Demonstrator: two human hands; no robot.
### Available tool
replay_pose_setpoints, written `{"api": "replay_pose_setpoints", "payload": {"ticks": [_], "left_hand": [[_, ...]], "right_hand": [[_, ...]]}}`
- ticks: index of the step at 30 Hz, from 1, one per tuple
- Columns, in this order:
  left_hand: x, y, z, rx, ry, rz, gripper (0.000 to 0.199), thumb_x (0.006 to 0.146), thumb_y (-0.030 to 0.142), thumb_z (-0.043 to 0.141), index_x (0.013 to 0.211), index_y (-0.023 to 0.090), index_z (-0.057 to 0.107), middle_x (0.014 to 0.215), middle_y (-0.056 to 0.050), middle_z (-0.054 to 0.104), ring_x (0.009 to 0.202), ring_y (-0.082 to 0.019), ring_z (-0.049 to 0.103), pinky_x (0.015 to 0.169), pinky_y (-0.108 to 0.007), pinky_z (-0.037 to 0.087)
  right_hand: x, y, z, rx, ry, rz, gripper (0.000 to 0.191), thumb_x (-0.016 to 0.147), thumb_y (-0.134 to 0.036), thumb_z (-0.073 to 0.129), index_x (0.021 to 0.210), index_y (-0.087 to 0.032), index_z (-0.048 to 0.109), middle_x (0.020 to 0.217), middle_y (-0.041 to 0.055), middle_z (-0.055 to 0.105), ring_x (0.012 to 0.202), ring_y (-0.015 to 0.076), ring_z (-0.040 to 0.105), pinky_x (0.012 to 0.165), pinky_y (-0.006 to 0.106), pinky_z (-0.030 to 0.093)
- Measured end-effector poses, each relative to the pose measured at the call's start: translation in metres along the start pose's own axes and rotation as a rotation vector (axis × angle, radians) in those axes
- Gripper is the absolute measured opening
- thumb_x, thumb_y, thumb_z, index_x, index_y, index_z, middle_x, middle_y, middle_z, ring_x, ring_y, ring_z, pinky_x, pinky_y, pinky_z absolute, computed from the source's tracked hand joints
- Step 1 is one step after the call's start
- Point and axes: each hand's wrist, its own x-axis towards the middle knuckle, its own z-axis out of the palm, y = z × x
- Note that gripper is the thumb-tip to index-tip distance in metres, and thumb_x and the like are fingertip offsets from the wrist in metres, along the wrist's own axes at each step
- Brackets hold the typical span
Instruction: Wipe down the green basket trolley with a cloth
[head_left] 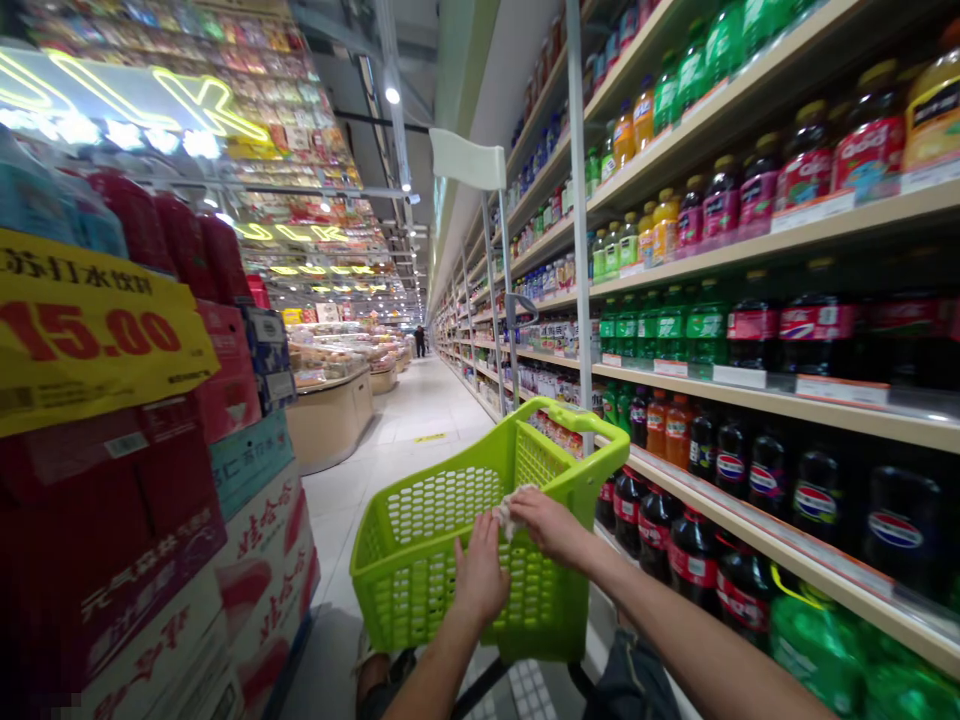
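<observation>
A bright green plastic shopping cart (420, 575) with perforated walls stands in front of me, its handle end at the right. My right hand (551, 525) is closed on a crumpled whitish cloth (511, 508), pressed against the top edge of the cart's near side. Beside it, my left hand (482, 575) lies against the same side wall, fingers stretched out and their tips near the cloth. I cannot see anything held in the left hand. The inside of the basket is partly hidden by its near wall.
Shelves (750, 395) full of drink bottles run along the right, close to the cart. Stacked drink cartons (262, 540) with a yellow price sign (97, 330) stand at the left. A tiled aisle (420, 400) leads ahead past display bins (330, 410) towards a distant person (420, 341).
</observation>
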Motion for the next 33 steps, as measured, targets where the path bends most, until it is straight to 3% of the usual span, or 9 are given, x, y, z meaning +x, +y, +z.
{"api": "replay_pose_setpoints", "payload": {"ticks": [5, 10, 14, 17, 19, 21, 26, 29, 33], "left_hand": [[0.010, 0.005, -0.010, -0.598, 0.205, 0.059, 0.060, 0.064, 0.013, 0.049, 0.124, 0.017, 0.044, 0.130, -0.008, 0.048, 0.121, -0.022, 0.039, 0.103, -0.038, 0.028], [0.024, 0.025, -0.014, -1.307, 0.058, -0.040, 0.015, 0.062, 0.024, 0.057, 0.073, 0.015, 0.063, 0.066, -0.002, 0.063, 0.068, -0.018, 0.057, 0.069, -0.033, 0.046], [0.021, 0.039, -0.019, -1.659, -0.018, -0.049, 0.028, 0.069, 0.041, 0.053, 0.083, 0.017, 0.061, 0.077, -0.003, 0.065, 0.071, -0.015, 0.059, 0.068, -0.028, 0.046], [0.012, 0.042, -0.027, -1.861, -0.246, -0.076, 0.045, 0.073, 0.056, 0.044, 0.092, 0.019, 0.060, 0.089, -0.005, 0.065, 0.082, -0.017, 0.060, 0.070, -0.029, 0.046], [0.009, 0.039, -0.032, -1.727, -0.408, -0.077, 0.055, 0.075, 0.062, 0.036, 0.099, 0.019, 0.058, 0.097, -0.006, 0.064, 0.090, -0.019, 0.059, 0.073, -0.032, 0.045], [0.011, 0.033, -0.035, -1.491, -0.386, -0.058, 0.054, 0.074, 0.058, 0.039, 0.106, 0.018, 0.056, 0.109, -0.008, 0.061, 0.100, -0.022, 0.056, 0.079, -0.035, 0.044], [0.022, -0.005, -0.033, -0.522, 0.178, -0.109, 0.053, 0.072, 0.027, 0.049, 0.123, 0.014, 0.044, 0.137, -0.010, 0.039, 0.127, -0.020, 0.032, 0.104, -0.034, 0.025], [0.017, -0.032, -0.023, -0.129, 0.045, -0.170, 0.064, 0.068, 0.024, 0.050, 0.130, 0.014, 0.036, 0.140, -0.009, 0.035, 0.131, -0.022, 0.026, 0.108, -0.039, 0.017], [0.004, -0.048, -0.012, 0.073, -0.014, -0.077, 0.075, 0.063, 0.023, 0.049, 0.134, 0.012, 0.029, 0.143, -0.008, 0.029, 0.134, -0.022, 0.018, 0.110, -0.041, 0.010]], "right_hand": [[0.004, -0.016, -0.022, 0.307, 0.042, 0.102, 0.044, 0.067, -0.002, 0.040, 0.102, -0.017, 0.062, 0.103, 0.0072, 0.064, 0.095, 0.0172, 0.059, 0.086, 0.033, 0.047], [0.011, -0.009, -0.022, 0.207, 0.155, 0.134, 0.044, 0.070, -0.005, 0.039, 0.106, -0.017, 0.061, 0.107, 0.0095, 0.062, 0.101, 0.0201, 0.057, 0.090, 0.039, 0.046], [0.004, -0.014, 0.008, 0.017, 0.370, 0.221, 0.040, 0.080, -0.016, 0.040, 0.118, -0.017, 0.054, 0.127, 0.0133, 0.049, 0.119, 0.0255, 0.042, 0.097, 0.047, 0.038], [-0.007, -0.016, 0.023, -0.033, 0.296, 0.176, 0.049, 0.079, -0.026, 0.048, 0.127, -0.015, 0.045, 0.135, 0.0148, 0.040, 0.125, 0.0284, 0.034, 0.099, 0.048, 0.035], [-0.012, -0.008, 0.020, -0.036, 0.187, 0.100, 0.051, 0.077, -0.022, 0.049, 0.128, -0.014, 0.043, 0.131, 0.0148, 0.044, 0.121, 0.0256, 0.040, 0.097, 0.044, 0.039], [-0.012, 0.011, 0.004, -0.097, 0.148, 0.039, 0.046, 0.079, -0.015, 0.044, 0.125, -0.016, 0.047, 0.127, 0.0126, 0.049, 0.120, 0.0233, 0.042, 0.096, 0.042, 0.041], [-0.009, 0.078, -0.044, -0.473, 0.296, 0.318, 0.047, 0.078, -0.005, 0.037, 0.118, -0.022, 0.055, 0.134, 0.0106, 0.042, 0.127, 0.0316, 0.029, 0.098, 0.057, 0.030], [-0.012, 0.086, -0.032, -0.531, 0.220, 0.376, 0.045, 0.078, -0.005, 0.039, 0.117, -0.020, 0.056, 0.126, 0.0128, 0.050, 0.120, 0.0297, 0.039, 0.096, 0.052, 0.034], [-0.009, 0.053, 0.010, -0.444, 0.029, 0.027, 0.040, 0.079, -0.007, 0.042, 0.113, -0.020, 0.057, 0.114, 0.0095, 0.059, 0.112, 0.0233, 0.047, 0.094, 0.043, 0.041]]}}
